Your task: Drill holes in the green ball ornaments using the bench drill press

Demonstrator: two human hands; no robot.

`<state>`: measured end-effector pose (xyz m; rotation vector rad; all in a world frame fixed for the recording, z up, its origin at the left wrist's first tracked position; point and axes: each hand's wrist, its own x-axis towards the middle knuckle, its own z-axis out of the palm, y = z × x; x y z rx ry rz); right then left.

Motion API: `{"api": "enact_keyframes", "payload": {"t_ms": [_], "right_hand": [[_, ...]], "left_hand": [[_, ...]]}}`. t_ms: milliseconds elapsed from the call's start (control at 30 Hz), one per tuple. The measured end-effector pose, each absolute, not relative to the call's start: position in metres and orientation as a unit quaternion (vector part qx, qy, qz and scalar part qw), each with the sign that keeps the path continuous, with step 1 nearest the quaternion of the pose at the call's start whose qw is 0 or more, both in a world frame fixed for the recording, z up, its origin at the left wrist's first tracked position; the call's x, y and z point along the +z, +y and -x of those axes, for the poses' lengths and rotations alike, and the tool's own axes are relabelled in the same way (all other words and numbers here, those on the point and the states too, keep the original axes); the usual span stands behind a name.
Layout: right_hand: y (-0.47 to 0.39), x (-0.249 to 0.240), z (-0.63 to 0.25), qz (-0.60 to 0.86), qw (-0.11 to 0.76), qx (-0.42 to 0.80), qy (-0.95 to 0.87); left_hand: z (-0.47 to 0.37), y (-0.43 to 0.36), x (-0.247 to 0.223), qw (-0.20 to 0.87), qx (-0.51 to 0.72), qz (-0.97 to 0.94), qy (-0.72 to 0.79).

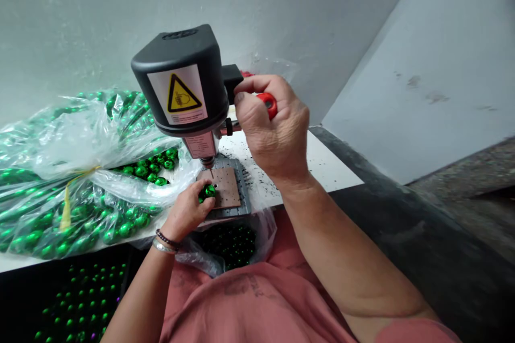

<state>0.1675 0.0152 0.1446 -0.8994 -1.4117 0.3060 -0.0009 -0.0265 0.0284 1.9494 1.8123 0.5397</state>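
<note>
While the left hand (187, 211) pinches 1 green ball (210, 191) between its fingers at the board (228, 187), near the drill bit (212, 173), a steady grip clear of the bit seems best; the right hand (277, 131), curled around the red knob (269, 105), should press evenly.

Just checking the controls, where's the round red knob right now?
In the head view, the round red knob is in the right hand, just right of the black housing with the yellow warning triangle.
</note>
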Motion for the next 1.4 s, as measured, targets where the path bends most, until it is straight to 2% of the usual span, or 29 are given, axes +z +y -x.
{"api": "enact_keyframes", "payload": {"t_ms": [200, 500, 767, 1167, 1400], "right_hand": [[0.02, 0.152, -0.168, 0.387, 0.652, 0.166, -0.63], [0.071, 0.18, -0.167, 0.478, 0.588, 0.104, -0.644], [0.072, 0.178, -0.165, 0.463, 0.601, 0.121, -0.64], [0.069, 0.177, -0.166, 0.441, 0.617, 0.133, -0.638], [0.07, 0.177, -0.166, 0.449, 0.615, 0.134, -0.634]], "left_hand": [[0.002, -0.022, 0.025, 0.216, 0.191, -0.678, 0.676], [-0.001, -0.01, 0.028, 0.19, 0.167, -0.694, 0.674], [0.0, -0.007, 0.027, 0.23, 0.197, -0.683, 0.665], [-0.001, -0.008, 0.027, 0.197, 0.173, -0.691, 0.673], [0.002, -0.006, 0.029, 0.212, 0.149, -0.704, 0.661]]}}
